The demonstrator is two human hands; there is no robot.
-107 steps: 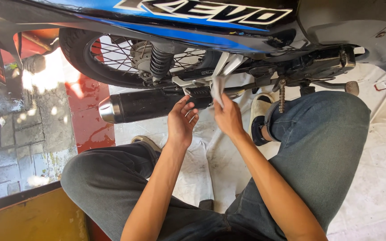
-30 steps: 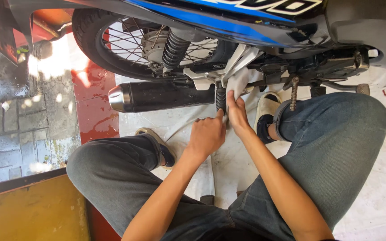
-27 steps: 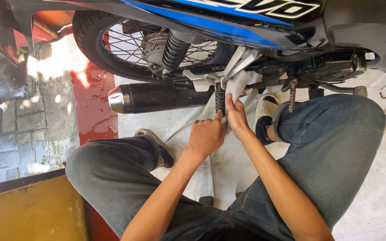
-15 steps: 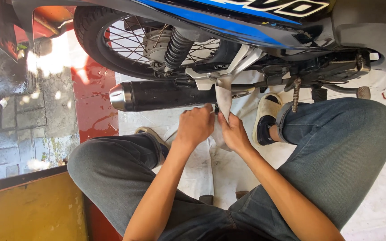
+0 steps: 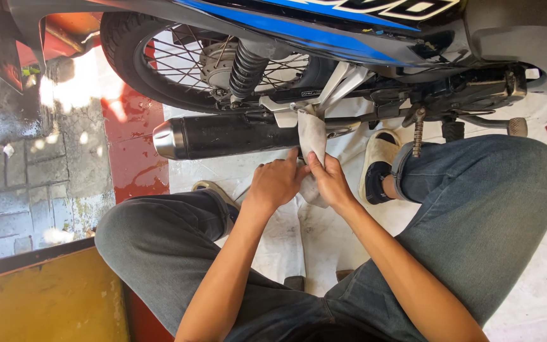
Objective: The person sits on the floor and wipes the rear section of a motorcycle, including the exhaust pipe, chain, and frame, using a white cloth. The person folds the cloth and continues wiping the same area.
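Grey, crumpled cloth rag [image 5: 313, 142] hangs from the silver metal bracket [image 5: 324, 95] just above the matte black cylindrical exhaust pipe [image 5: 235, 134]; left hand [image 5: 276, 183] and right hand [image 5: 332, 183] both pinch it. Spoked rear wheel [image 5: 178, 57] sits behind the pipe.

Two hands [image 5: 276, 183] (one cloth [image 5: 313, 136])

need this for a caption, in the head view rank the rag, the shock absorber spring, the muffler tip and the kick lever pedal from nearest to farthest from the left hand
From the left hand:
1. Rag, touching its fingers on the right.
2. Muffler tip, up and to the left.
3. Shock absorber spring, straight above, by the wheel; close to the muffler tip's distance.
4. Kick lever pedal, far right.
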